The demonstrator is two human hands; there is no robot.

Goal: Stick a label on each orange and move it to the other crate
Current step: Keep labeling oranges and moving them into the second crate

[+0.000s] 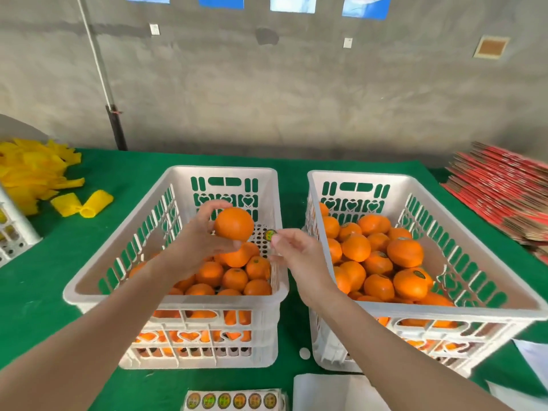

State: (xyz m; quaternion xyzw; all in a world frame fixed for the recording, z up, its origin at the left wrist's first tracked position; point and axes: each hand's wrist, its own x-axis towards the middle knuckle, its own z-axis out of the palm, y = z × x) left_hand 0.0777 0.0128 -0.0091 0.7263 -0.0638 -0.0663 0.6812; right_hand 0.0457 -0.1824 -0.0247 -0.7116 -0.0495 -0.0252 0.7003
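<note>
One orange is up in my left hand, thumb underneath and fingers curled over its far side, lifted above the left crate that sits below that hand. My right hand pinches a round label at its fingertips, just to the right of the orange and not yet touching it. The step, as I judge it, is the sticking itself, so I want the bare, smooth side of the fruit turned toward my right hand, with my left fingers kept off the spot I am aiming at. I would avoid the stem dimple, since a label probably wrinkles or lifts there. Best is to touch one edge of the label down first, then roll my fingertip across so it lies flat, and finish with a firm press. My left grip needs to be steady enough that the orange does not spin under that push, yet not so tight that it bruises. After that the fruit belongs in the right crate, below and beyond my right hand, where some of the piled oranges show labels; I would set it down gently instead of dropping it. For the next one, the sticker sheet lies on the worktop, nearer to me than both hands.
</note>
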